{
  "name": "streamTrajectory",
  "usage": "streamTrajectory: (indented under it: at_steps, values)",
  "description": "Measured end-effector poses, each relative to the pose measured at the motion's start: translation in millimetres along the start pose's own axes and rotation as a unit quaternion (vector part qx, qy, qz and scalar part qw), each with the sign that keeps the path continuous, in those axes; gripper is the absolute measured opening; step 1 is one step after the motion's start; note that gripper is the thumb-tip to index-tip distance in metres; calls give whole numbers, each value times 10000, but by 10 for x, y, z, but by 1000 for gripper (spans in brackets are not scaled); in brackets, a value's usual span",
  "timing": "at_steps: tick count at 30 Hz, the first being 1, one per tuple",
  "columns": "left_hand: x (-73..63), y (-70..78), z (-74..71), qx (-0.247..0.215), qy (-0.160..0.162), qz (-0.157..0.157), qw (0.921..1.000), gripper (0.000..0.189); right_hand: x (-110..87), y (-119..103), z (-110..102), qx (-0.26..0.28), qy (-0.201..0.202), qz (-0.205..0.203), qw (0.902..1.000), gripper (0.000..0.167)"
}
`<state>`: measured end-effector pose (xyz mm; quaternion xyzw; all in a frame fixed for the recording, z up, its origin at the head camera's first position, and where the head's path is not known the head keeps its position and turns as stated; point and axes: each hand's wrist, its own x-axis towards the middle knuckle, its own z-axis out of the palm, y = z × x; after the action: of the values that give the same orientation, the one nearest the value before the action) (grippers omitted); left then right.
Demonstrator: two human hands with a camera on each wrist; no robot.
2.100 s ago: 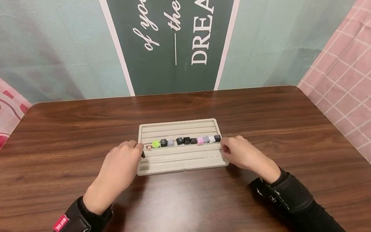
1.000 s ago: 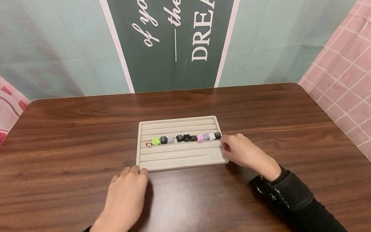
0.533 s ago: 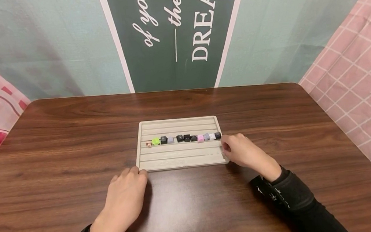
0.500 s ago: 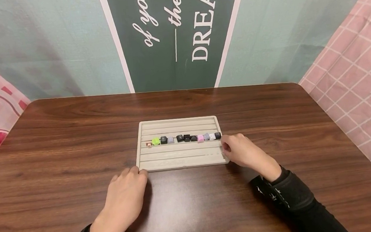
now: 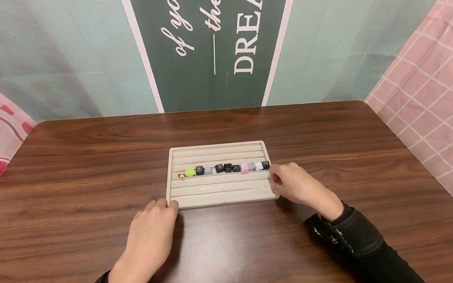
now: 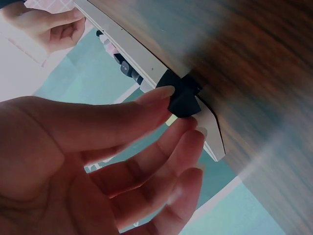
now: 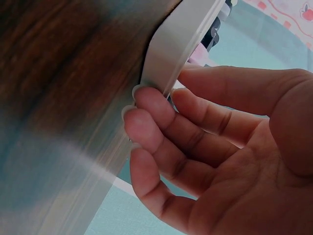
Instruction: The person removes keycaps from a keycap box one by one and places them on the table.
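A close pinch: the left hand (image 5: 151, 231) holds a black keycap (image 6: 178, 98) between thumb and index finger, by the near left corner of the cream tray (image 5: 223, 197); whether keycap and tray touch, I cannot tell. The head view hides that keycap behind the hand. From this grip, the row of keycaps (image 5: 228, 168) lies farther out and to the right, its long axis running left to right along the tray's length. The copper-coloured piece (image 5: 181, 176) and lime-green keycap (image 5: 190, 172) at its left end are nearest the left hand. The right hand (image 5: 295, 185) grips the tray's right edge, just beside the dark end keycap (image 5: 266, 165).
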<state>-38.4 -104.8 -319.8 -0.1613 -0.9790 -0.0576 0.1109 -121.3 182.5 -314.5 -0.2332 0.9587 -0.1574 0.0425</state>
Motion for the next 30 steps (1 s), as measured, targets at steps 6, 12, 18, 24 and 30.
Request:
streamTrajectory:
  at_steps: [6,12,18,24,30]
  values:
    - [3,-8,-3,-9,7,-62,10000,17,5,-1,3,-29,40,-25,10000,23]
    - [8,-14,-14,-50,-46,-102,9999,19,3,-2,2,-30,26,-5,10000,23]
    - [12,-16,-17,-86,-61,-87,9999,19,0,-1,0,2,24,-8,10000,22]
    - [10,-16,-5,-64,-15,-80,9999,19,5,-2,3,-16,58,-40,10000,23]
    - [10,-19,-22,-87,-28,-94,9999,19,5,0,1,-7,-33,2,10000,22]
